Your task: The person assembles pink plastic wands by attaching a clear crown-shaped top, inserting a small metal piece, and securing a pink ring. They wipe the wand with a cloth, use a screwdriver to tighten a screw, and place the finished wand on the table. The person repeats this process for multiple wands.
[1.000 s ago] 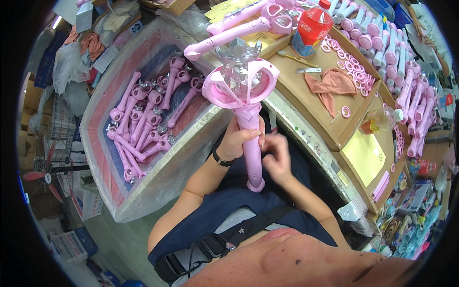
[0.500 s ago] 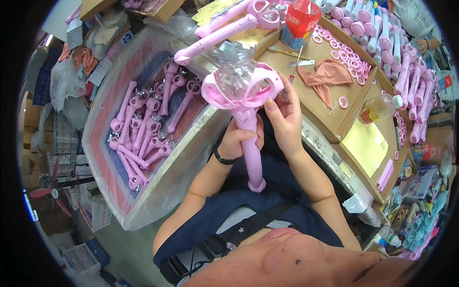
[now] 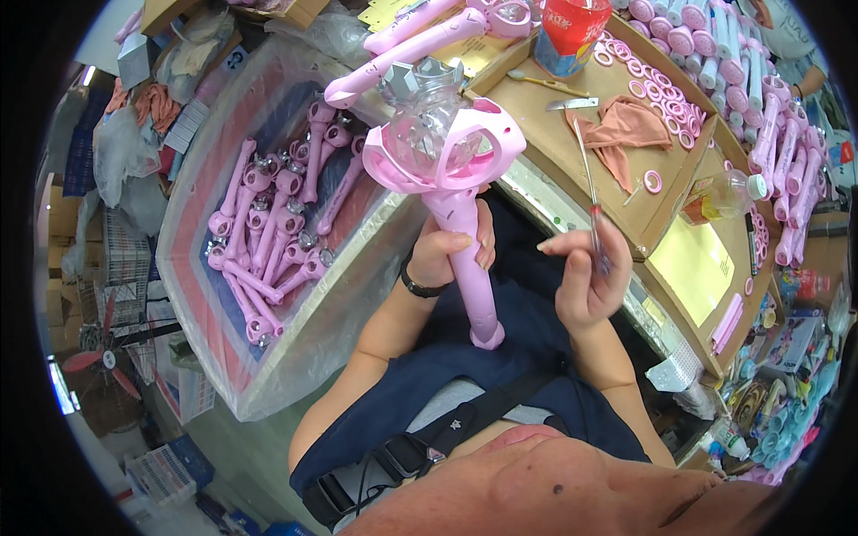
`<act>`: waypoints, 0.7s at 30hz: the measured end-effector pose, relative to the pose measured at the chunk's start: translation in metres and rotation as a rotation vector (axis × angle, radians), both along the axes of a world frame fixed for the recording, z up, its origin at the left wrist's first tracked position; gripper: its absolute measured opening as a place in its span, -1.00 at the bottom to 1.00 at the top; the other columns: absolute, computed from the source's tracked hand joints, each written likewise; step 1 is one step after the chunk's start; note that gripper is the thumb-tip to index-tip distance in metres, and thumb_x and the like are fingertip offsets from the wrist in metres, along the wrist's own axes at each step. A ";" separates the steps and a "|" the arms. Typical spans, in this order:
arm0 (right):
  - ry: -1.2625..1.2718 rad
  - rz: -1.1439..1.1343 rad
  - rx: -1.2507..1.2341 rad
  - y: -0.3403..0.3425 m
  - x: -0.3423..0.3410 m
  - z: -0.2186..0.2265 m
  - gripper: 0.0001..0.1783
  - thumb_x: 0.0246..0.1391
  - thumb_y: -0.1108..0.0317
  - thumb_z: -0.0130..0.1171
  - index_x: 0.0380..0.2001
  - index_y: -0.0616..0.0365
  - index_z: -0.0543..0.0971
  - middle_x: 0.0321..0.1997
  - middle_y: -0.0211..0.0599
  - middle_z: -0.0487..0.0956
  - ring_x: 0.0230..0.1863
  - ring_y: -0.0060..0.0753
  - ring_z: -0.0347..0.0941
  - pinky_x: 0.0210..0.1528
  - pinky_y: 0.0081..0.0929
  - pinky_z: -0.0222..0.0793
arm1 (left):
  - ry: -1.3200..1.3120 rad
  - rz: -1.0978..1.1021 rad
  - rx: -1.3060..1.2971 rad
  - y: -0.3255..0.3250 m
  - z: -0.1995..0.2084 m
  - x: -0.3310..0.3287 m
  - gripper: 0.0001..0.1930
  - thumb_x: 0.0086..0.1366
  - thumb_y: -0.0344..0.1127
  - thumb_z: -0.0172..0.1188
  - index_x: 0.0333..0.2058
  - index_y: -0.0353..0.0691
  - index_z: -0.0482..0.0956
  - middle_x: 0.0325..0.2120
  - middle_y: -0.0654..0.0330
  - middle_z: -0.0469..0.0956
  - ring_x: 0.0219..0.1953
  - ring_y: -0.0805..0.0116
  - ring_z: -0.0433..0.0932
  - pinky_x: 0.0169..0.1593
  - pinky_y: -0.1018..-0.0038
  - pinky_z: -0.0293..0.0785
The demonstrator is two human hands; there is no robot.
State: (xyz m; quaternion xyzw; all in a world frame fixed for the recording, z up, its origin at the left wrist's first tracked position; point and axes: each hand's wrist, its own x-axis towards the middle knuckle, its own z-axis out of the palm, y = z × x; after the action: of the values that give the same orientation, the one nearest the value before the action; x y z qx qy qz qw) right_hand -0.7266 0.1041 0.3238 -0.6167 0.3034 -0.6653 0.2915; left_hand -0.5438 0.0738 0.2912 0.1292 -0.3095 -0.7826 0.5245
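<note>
My left hand is wrapped round the handle of a pink light stick, held upright in front of my dark apron. Its head is a pink openwork cup around a clear faceted dome with a crown-like top. To the right, my right hand is closed on a slim screwdriver with a long metal shaft and a reddish handle, partly hidden by the fingers. The index finger points toward the stick but stays apart from it. Another pink light stick lies just beyond the dome.
On the left stands a plastic-lined bin with several pink light sticks inside. At right, a cardboard tray holds pink rings, an orange cloth and a red-labelled bottle. A clear bottle and yellow paper lie nearer.
My right hand has drawn back from the light stick's head, down and to the right, with the screwdriver in it. The stick has turned and tilted slightly in my left hand.
</note>
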 end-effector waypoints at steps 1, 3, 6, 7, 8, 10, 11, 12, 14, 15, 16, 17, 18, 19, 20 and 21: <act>0.073 0.032 -0.068 0.002 -0.006 0.008 -0.65 0.18 0.53 -0.04 0.04 0.30 0.27 -0.42 -0.13 0.54 -0.42 -0.32 0.51 -0.31 -0.46 0.46 | -0.005 0.006 0.008 0.000 0.000 0.000 -0.32 0.00 -0.33 0.13 0.15 -0.22 0.15 -0.51 0.11 0.33 -0.60 0.30 0.41 -0.53 0.40 0.41; 0.170 0.098 -0.201 0.006 -0.013 0.023 -0.73 0.15 0.42 0.08 -0.10 0.20 0.35 -0.48 -0.20 0.55 -0.49 -0.27 0.53 -0.44 -0.43 0.45 | -0.041 0.037 0.042 0.001 0.002 -0.001 -0.32 0.00 -0.34 0.12 0.15 -0.23 0.14 -0.50 0.11 0.34 -0.60 0.29 0.42 -0.51 0.39 0.42; 0.368 0.124 -0.221 0.008 -0.016 0.046 -0.76 -0.02 0.38 0.25 -0.25 0.16 0.50 -0.56 -0.34 0.49 -0.57 -0.32 0.46 -0.51 -0.47 0.38 | -0.137 0.072 0.054 0.003 0.006 -0.002 -0.34 -0.01 -0.36 0.12 0.13 -0.26 0.16 -0.45 0.10 0.38 -0.55 0.29 0.46 -0.47 0.39 0.45; 0.350 0.092 -0.231 0.004 -0.011 0.050 -0.76 -0.08 0.39 0.27 -0.29 0.17 0.53 -0.60 -0.38 0.45 -0.62 -0.34 0.40 -0.55 -0.47 0.33 | -0.175 0.082 0.052 0.004 0.008 -0.003 -0.35 -0.01 -0.37 0.12 0.12 -0.28 0.17 -0.44 0.10 0.40 -0.53 0.30 0.47 -0.45 0.40 0.46; 0.391 0.106 -0.222 -0.002 -0.009 0.055 -0.75 -0.09 0.40 0.26 -0.28 0.17 0.52 -0.60 -0.38 0.45 -0.65 -0.34 0.37 -0.59 -0.48 0.27 | -0.192 0.117 0.061 0.006 0.009 -0.004 -0.40 -0.01 -0.38 0.13 0.07 -0.28 0.20 -0.44 0.10 0.41 -0.53 0.31 0.48 -0.45 0.41 0.47; 0.468 0.003 -0.192 -0.012 -0.002 0.064 -0.73 -0.10 0.42 0.26 -0.26 0.18 0.52 -0.58 -0.36 0.46 -0.67 -0.34 0.35 -0.61 -0.49 0.23 | -0.228 0.184 0.074 0.008 0.012 -0.007 -0.51 0.00 -0.41 0.15 -0.04 -0.30 0.25 -0.46 0.11 0.43 -0.53 0.35 0.51 -0.46 0.45 0.50; 0.554 -0.066 -0.212 -0.019 0.000 0.067 -0.72 -0.09 0.45 0.25 -0.23 0.19 0.51 -0.54 -0.32 0.48 -0.64 -0.32 0.37 -0.59 -0.47 0.26 | -0.232 0.200 0.077 0.008 0.013 -0.008 -0.50 0.01 -0.44 0.15 -0.03 -0.30 0.25 -0.46 0.11 0.43 -0.54 0.34 0.50 -0.46 0.45 0.49; 0.541 -0.039 -0.163 -0.024 0.002 0.069 -0.71 -0.09 0.46 0.24 -0.22 0.19 0.51 -0.53 -0.30 0.49 -0.63 -0.31 0.38 -0.58 -0.46 0.27 | -0.233 0.172 0.056 0.008 0.014 -0.009 -0.50 0.01 -0.44 0.15 -0.03 -0.30 0.25 -0.46 0.10 0.43 -0.53 0.34 0.50 -0.46 0.45 0.49; 0.481 -0.004 -0.119 -0.031 0.005 0.073 -0.68 -0.10 0.49 0.24 -0.20 0.19 0.50 -0.51 -0.27 0.50 -0.61 -0.28 0.40 -0.57 -0.45 0.29 | -0.227 0.127 0.020 0.006 0.015 -0.009 -0.50 0.02 -0.44 0.15 -0.02 -0.30 0.24 -0.46 0.10 0.43 -0.53 0.34 0.50 -0.46 0.45 0.49; 0.479 0.033 -0.078 -0.029 0.002 0.076 -0.74 0.02 0.48 0.18 -0.18 0.23 0.48 -0.43 -0.24 0.53 -0.58 -0.41 0.43 -0.54 -0.53 0.32 | -0.225 0.131 0.034 0.007 0.015 -0.009 -0.49 0.02 -0.44 0.15 -0.01 -0.29 0.22 -0.45 0.09 0.43 -0.53 0.34 0.49 -0.46 0.44 0.48; 0.295 0.092 -0.029 -0.027 0.000 0.078 -0.76 0.07 0.45 0.14 -0.17 0.25 0.47 -0.40 -0.25 0.53 -0.57 -0.48 0.42 -0.54 -0.57 0.31 | -0.228 0.138 0.049 0.007 0.016 -0.008 -0.49 0.01 -0.43 0.14 -0.02 -0.29 0.22 -0.45 0.10 0.43 -0.53 0.34 0.49 -0.46 0.44 0.48; 0.131 0.151 0.068 -0.023 -0.003 0.080 -0.77 0.12 0.43 0.11 -0.16 0.28 0.46 -0.37 -0.26 0.53 -0.57 -0.55 0.41 -0.54 -0.61 0.30 | -0.231 0.145 0.060 0.007 0.017 -0.008 -0.49 0.01 -0.43 0.14 -0.02 -0.29 0.22 -0.45 0.10 0.43 -0.53 0.34 0.49 -0.46 0.43 0.48; -0.047 0.229 0.119 -0.019 -0.006 0.081 -0.78 0.16 0.40 0.07 -0.16 0.30 0.45 -0.35 -0.27 0.53 -0.56 -0.62 0.39 -0.54 -0.66 0.30 | -0.225 0.152 0.063 0.008 0.017 -0.007 -0.49 0.01 -0.43 0.14 -0.02 -0.29 0.21 -0.45 0.10 0.43 -0.52 0.34 0.49 -0.45 0.43 0.48; -0.201 0.259 0.085 -0.019 -0.008 0.080 -0.74 0.24 0.35 -0.03 -0.15 0.36 0.42 -0.28 -0.28 0.52 -0.54 -0.73 0.34 -0.53 -0.74 0.27 | -0.235 0.155 0.070 0.008 0.018 -0.007 -0.49 0.01 -0.43 0.14 -0.03 -0.29 0.22 -0.45 0.10 0.42 -0.53 0.34 0.49 -0.46 0.43 0.48; -0.253 0.231 0.112 -0.018 -0.011 0.081 -0.75 0.23 0.37 -0.02 -0.14 0.38 0.42 -0.31 -0.28 0.51 -0.57 -0.73 0.30 -0.52 -0.75 0.26 | -0.236 0.157 0.068 0.008 0.019 -0.007 -0.50 0.01 -0.43 0.14 -0.03 -0.29 0.22 -0.45 0.10 0.42 -0.53 0.34 0.49 -0.46 0.43 0.48; -0.162 0.161 0.118 -0.017 -0.012 0.080 -0.75 0.23 0.37 -0.02 -0.14 0.37 0.42 -0.31 -0.29 0.50 -0.57 -0.73 0.30 -0.52 -0.75 0.25 | -0.237 0.158 0.067 0.008 0.020 -0.008 -0.50 0.01 -0.43 0.14 -0.04 -0.29 0.22 -0.46 0.10 0.42 -0.53 0.34 0.48 -0.46 0.43 0.48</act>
State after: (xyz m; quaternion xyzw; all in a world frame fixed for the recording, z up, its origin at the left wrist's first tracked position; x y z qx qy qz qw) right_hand -0.7385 0.0871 0.4034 -0.5650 0.2669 -0.6685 0.4033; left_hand -0.5515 0.0821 0.3114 0.2623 -0.3317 -0.7279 0.5398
